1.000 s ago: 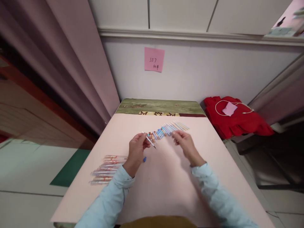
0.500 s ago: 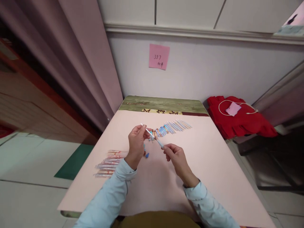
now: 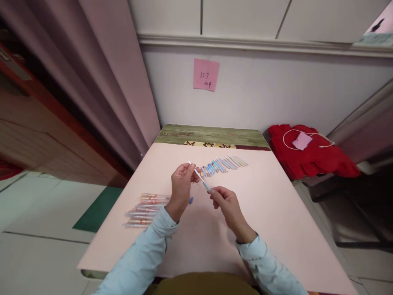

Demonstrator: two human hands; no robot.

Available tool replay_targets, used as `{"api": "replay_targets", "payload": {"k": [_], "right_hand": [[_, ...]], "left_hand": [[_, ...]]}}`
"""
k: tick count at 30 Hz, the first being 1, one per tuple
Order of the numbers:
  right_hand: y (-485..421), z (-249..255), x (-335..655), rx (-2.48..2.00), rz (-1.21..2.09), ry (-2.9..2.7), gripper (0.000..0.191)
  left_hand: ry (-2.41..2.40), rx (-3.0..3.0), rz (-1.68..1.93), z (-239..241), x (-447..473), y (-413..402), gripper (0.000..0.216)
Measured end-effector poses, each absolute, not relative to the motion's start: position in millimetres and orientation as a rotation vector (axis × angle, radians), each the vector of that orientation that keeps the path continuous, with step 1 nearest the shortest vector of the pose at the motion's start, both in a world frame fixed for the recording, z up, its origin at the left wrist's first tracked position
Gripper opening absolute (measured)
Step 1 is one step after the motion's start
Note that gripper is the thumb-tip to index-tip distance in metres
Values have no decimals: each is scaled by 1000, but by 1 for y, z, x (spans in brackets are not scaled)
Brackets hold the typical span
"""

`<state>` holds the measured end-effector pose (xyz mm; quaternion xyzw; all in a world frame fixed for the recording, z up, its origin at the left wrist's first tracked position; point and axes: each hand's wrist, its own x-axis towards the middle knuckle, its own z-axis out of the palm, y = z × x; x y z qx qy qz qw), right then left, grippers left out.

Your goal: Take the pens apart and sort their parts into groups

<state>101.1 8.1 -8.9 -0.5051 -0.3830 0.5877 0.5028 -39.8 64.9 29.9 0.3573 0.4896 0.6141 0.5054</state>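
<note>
Both hands on one pen

The wall note (image 3: 206,74) reads "357". Over the table (image 3: 276,213), the left hand (image 3: 182,181) pinches the pen (image 3: 199,178) at its white end and the right hand (image 3: 226,200) at its blue end. A pen row (image 3: 225,163) lies just behind, a pile (image 3: 144,211) to the left

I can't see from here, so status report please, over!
Left hand pinching thin white pen near top. Right hand pinching its blue end. Row of pens just behind, nothing blocking.

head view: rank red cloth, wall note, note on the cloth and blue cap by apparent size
1. red cloth
2. wall note
3. note on the cloth
4. blue cap
The two notes lie at different distances, so their true sizes may be alike.
</note>
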Motion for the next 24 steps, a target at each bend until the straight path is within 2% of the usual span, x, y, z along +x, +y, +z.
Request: {"api": "replay_targets", "payload": {"k": [7,12,13,15,16,17,21,24], "right_hand": [[7,-23,105,-1156,1577,-761,38],[10,-27,117,-1074,1582,-780,36],[15,-29,124,-1059,1579,-781,36],[31,-36,144,-1061,1529,-771,37],[44,-40,159,-1088,1469,-773,38],[59,-44,177,-1146,1362,-780,40],[131,-55,255,-1553,763,-1091,48],[175,-61,293,-1681,613,-1161,41]], "left_hand": [[1269,1064,1431,26,-28,57,23],[1188,1283,1234,16,-12,48,23],[1163,1321,1205,11,-10,44,29],[1155,1407,1167,-5,-9,33,55],[1174,1468,1133,-15,-9,27,66],[1207,1533,1081,-26,-11,19,66],[1293,1778,874,-68,-16,-7,42],[1281,1899,839,-79,-16,-13,34]]}}
